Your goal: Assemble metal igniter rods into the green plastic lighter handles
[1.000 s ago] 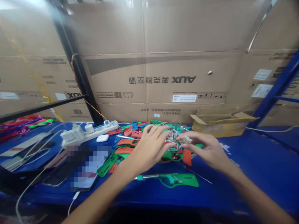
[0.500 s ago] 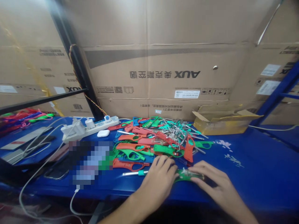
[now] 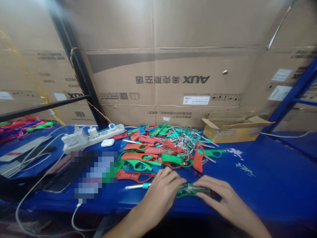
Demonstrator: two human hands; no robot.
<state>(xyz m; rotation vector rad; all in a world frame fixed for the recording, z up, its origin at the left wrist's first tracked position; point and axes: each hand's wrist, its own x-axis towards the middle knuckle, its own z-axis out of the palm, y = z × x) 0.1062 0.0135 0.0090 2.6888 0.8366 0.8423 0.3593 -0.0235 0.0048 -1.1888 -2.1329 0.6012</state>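
Both hands [image 3: 190, 195] grip the green lighter [image 3: 187, 191], right at the tabletop's [image 3: 247, 188] near edge!

From here the worktop [image 3: 247, 178] looks smooth and blue with a soft sheen, and the big cartons [image 3: 173, 33] behind are matt brown cardboard, creased, with glossier paper labels [image 3: 196, 100]. The lighter casings [image 3: 148, 175] look like smooth orange, green and red plastic, their slim tubes [image 3: 132, 187] shiny silvery metal; the earbud case [image 3: 108, 142] is glossy white plastic, the small box [image 3: 235, 132] cardboard under shiny yellow tape.
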